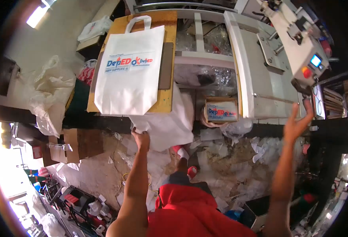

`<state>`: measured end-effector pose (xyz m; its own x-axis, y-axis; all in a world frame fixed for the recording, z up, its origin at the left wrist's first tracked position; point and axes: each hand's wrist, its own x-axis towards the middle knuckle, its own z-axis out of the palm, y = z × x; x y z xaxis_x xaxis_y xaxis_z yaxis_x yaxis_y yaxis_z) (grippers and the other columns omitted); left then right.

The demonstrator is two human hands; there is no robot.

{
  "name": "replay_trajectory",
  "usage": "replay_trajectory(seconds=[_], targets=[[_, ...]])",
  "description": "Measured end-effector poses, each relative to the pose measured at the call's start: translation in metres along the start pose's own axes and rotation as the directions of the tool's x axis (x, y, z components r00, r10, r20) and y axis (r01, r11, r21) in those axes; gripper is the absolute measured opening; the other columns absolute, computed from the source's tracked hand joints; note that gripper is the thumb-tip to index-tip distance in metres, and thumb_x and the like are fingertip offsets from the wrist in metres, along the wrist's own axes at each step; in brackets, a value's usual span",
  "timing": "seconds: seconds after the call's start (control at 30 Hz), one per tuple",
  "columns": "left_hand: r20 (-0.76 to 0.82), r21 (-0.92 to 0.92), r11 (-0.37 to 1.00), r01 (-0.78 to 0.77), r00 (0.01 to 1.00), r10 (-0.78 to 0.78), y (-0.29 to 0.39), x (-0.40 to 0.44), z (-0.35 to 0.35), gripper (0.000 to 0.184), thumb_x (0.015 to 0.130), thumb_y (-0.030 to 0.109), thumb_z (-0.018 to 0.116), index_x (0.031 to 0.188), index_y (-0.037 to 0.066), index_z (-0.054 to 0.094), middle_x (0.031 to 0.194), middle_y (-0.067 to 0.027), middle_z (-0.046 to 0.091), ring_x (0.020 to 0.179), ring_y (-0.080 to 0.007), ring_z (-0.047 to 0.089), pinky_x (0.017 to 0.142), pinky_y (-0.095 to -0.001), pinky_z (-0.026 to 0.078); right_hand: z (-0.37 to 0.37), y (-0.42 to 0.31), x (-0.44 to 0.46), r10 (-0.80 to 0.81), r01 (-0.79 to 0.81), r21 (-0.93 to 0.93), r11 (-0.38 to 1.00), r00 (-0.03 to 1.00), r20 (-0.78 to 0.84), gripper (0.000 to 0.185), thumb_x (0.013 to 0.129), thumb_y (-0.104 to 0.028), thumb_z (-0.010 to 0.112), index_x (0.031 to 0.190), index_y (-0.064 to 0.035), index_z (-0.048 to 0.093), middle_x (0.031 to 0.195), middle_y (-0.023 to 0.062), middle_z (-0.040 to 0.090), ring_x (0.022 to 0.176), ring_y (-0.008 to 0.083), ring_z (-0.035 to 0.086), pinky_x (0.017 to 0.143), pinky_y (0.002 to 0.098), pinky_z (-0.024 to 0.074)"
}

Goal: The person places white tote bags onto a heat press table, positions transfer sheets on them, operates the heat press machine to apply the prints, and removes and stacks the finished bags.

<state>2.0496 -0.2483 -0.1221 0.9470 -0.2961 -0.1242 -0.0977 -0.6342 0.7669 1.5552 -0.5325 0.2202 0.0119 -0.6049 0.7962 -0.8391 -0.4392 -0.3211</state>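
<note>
My left hand [141, 139] is closed on the edge of a piece of white fabric [168, 128], which hangs blurred below the front edge of the wooden board. Whether that fabric is a whole bag cannot be made out. On the board lies a flat white tote bag [128, 89] with red and blue "DepED" print, its handle loop pointing away from me. My right hand [299, 121] is raised at the right with fingers spread, holding nothing. It is nearest to the front right corner of the white press table [271, 106].
A machine head with a lit screen and red button [307, 72] stands at the right. A small box of printed white pieces [221, 111] sits between board and table. Cardboard boxes [83, 145] are at left; scraps cover the floor [221, 166].
</note>
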Motion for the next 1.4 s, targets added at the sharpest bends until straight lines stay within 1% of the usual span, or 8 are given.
replay_trajectory(seconds=[0.07,0.17,0.27,0.43,0.77,0.97,1.07,1.4], targets=[[0.14,-0.133,0.985,-0.111,0.982,0.129,0.033,-0.048,-0.055,0.05,0.091,0.009,0.052,0.14,0.005,0.045,0.124,-0.0191,0.06,0.102,-0.0337,0.062,0.09,-0.0414,0.05,-0.022,-0.043,-0.109,0.218,-0.296,0.241,0.924,0.928,0.303,0.041,0.103,-0.04,0.058,0.122,-0.003,0.057,0.116,0.0128,0.063,0.105,0.0311,0.061,0.095,0.0473,0.0486],[0.416,-0.092,0.995,-0.044,0.906,0.078,0.085,-0.115,-0.143,0.047,0.09,0.011,0.065,0.136,0.005,0.057,0.116,-0.0175,0.067,0.105,-0.0273,0.064,0.093,-0.0394,0.051,-0.059,-0.113,-0.228,0.223,-0.849,-0.327,-0.416,-0.443,0.868,0.073,0.099,-0.069,0.045,0.137,-0.0076,0.05,0.118,0.0133,0.063,0.107,0.0262,0.061,0.097,0.0383,0.0472],[0.484,-0.161,0.985,-0.07,0.864,0.14,0.094,-0.164,-0.179,0.043,0.088,0.016,0.075,0.129,0.005,0.066,0.106,-0.0143,0.071,0.098,-0.0227,0.065,0.088,-0.0375,0.052,-0.086,-0.143,-0.257,-0.1,-0.719,-0.385,-0.579,-0.405,0.909,0.074,0.097,-0.056,0.059,0.147,-0.0039,0.045,0.124,0.0151,0.064,0.11,0.027,0.062,0.095,0.0378,0.0501],[0.652,-0.2,0.977,0.071,0.754,0.079,0.192,-0.158,-0.249,0.037,0.084,0.007,0.08,0.12,0.002,0.071,0.103,-0.0116,0.074,0.089,-0.0162,0.067,0.077,-0.0303,0.055,-0.124,-0.191,-0.162,0.32,-0.895,0.085,0.438,0.244,0.915,0.068,0.092,-0.021,0.071,0.15,0.0,0.043,0.144,0.0172,0.056,0.127,0.028,0.056,0.108,0.037,0.0429],[-0.395,-0.235,0.414,-0.879,0.475,0.786,0.478,0.076,-0.351,0.024,0.101,0.004,0.055,0.122,0.003,0.069,0.106,-0.0096,0.073,0.088,-0.0081,0.066,0.073,-0.0243,0.052,0.012,-0.392,0.146,-0.135,0.099,0.766,0.636,0.991,-0.016,0.027,0.102,-0.019,0.064,0.124,-0.0056,0.068,0.116,0.0092,0.073,0.104,0.0169,0.069,0.089,0.03,0.0538],[-0.483,0.436,0.279,-0.856,0.039,0.875,0.465,0.196,-0.326,0.031,0.105,0.012,0.049,0.132,0.0,0.055,0.119,-0.0139,0.063,0.104,-0.0267,0.066,0.085,-0.0388,0.055,0.141,-0.437,0.131,-0.178,0.274,0.687,0.673,0.961,-0.209,0.035,0.098,0.001,0.053,0.132,-0.0012,0.062,0.126,0.0208,0.068,0.118,0.0299,0.066,0.099,0.0365,0.0528],[0.414,0.404,0.511,-0.759,0.65,0.638,0.326,0.27,-0.163,0.041,0.1,0.023,0.049,0.14,0.019,0.058,0.104,-0.0199,0.068,0.092,-0.0371,0.068,0.075,-0.0493,0.055,0.279,-0.385,0.011,0.106,-0.304,0.072,0.95,0.532,0.84,0.037,0.098,-0.011,0.05,0.132,-0.0121,0.065,0.113,0.0263,0.069,0.105,0.0395,0.068,0.088,0.0495,0.0549],[0.36,0.275,0.589,-0.76,0.649,0.67,0.244,0.262,-0.14,0.049,0.091,0.012,0.057,0.14,0.02,0.059,0.104,-0.009,0.072,0.096,-0.0289,0.068,0.089,-0.0521,0.042,0.28,-0.372,-0.099,-0.024,-0.103,0.229,0.968,0.87,0.492,0.033,0.093,-0.015,0.062,0.125,-0.0111,0.067,0.088,0.0152,0.065,0.086,0.0374,0.063,0.079,0.0491,0.0493]])
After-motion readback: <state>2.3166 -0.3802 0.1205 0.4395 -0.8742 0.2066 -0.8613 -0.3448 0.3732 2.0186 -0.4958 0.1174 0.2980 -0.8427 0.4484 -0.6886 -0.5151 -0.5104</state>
